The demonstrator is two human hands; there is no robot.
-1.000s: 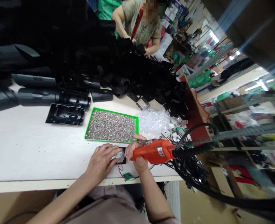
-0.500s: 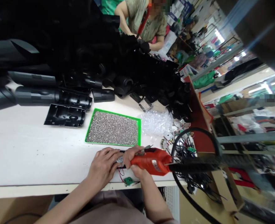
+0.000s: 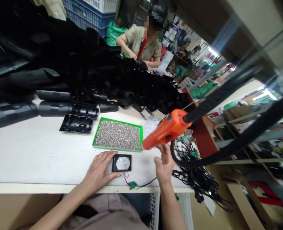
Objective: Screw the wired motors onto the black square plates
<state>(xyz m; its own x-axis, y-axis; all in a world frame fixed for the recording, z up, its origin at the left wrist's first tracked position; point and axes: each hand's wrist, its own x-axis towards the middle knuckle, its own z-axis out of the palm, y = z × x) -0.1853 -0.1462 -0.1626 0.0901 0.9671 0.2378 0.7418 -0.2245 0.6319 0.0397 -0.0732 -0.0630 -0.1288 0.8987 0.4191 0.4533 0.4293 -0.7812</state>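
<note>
- Resting open and flat on the white table (image 3: 35, 153), the left hand (image 3: 99, 171) holds nothing; its fingers are spread and its thumb lies just beside a black square plate (image 3: 115, 163); whether they touch, I cannot tell;
- Spread wide, the right hand (image 3: 164, 163) is empty too; it has just let go of the orange electric screwdriver (image 3: 166, 129), which now hangs in the air above its fingertips on a thick black cable (image 3: 215, 92);
- With the screwdriver gone from it, the plate lies uncovered between the hands, and a white disc (image 3: 123, 163) shows on its face;
- Just below the plate, nearer the body than both hands, thin wires (image 3: 125, 179) run to a green circuit board (image 3: 133, 184);
- Ahead of the hands sits a green-rimmed tray (image 3: 117, 149) of small grey metal pieces, too many to count; bubble wrap (image 3: 149, 126) lies ahead of the right hand;
- Counting: two hands, one screwdriver, one plate, one disc, one board, one tray;
- Ahead of the left hand lies one loose black plastic cover (image 3: 76, 124); further off rises a heap of black plastic housings (image 3: 83, 76), uncountable;
- Right of the right hand sprawls a tangle of black cables (image 3: 196, 180); one co-worker (image 3: 138, 41) works beyond the heap.
</note>
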